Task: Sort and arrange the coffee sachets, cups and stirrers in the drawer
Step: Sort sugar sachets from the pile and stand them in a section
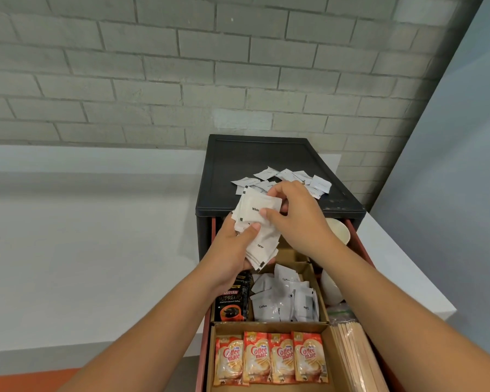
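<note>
Both the left hand (232, 247) and right hand (292, 210) pinch a stack of white sachets (259, 230). They hold it above the open drawer's (266, 325) back edge.

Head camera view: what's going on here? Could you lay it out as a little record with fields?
Left hand: grips a stack of white sachets
Right hand: pinches the top sachet of that stack
Cabinet top: loose white sachets scattered
Front compartment: four Coffee mate sachets in a row
Middle compartment: white Coffee sachets, Kopiko sachet on their left
Right side of drawer: wooden stirrers, paper cups behind them
</note>
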Motion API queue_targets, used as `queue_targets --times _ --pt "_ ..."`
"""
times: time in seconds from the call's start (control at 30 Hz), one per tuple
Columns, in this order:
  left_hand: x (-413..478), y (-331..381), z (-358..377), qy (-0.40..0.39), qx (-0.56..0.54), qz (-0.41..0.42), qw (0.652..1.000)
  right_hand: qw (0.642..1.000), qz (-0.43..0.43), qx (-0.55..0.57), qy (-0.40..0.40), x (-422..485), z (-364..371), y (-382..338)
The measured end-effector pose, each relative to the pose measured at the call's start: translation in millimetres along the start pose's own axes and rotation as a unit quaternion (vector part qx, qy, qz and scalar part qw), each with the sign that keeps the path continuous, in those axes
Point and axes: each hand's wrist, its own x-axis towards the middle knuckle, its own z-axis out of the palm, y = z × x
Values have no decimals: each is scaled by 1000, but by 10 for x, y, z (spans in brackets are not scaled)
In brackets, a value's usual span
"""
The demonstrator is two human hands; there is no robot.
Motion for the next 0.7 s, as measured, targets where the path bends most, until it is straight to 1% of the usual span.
queue_targets --times 0.1,0.23,0.43,0.5,0.53,0.57,0.63,0.67,0.7 --pt "4 -1 14 10 2 2 1000 999 -20 -47 -6 -35 18 20" --pt "5 -33 8 13 20 3 1000 991 -67 -111 -16 -36 -1 -4" --pt "11 -54 -7 10 66 -2 998 979 -72 -150 -116 90 -115 -103" --pt "21 -44 -17 13 68 1 998 979 -70 -132 -135 118 -159 -134" --pt "29 -30 -29 16 62 3 998 984 -64 -99 -130 123 -186 -140" --pt "36 -10 -49 24 54 6 998 991 -53 -54 -109 127 -221 -138" --pt "55 44 -115 49 52 15 997 999 -22 24 -33 120 -294 -99" --pt "63 76 -162 64 51 20 996 999 -6 38 -4 105 -313 -48" --pt "72 109 -206 77 45 25 996 999 10 33 7 80 -306 22"
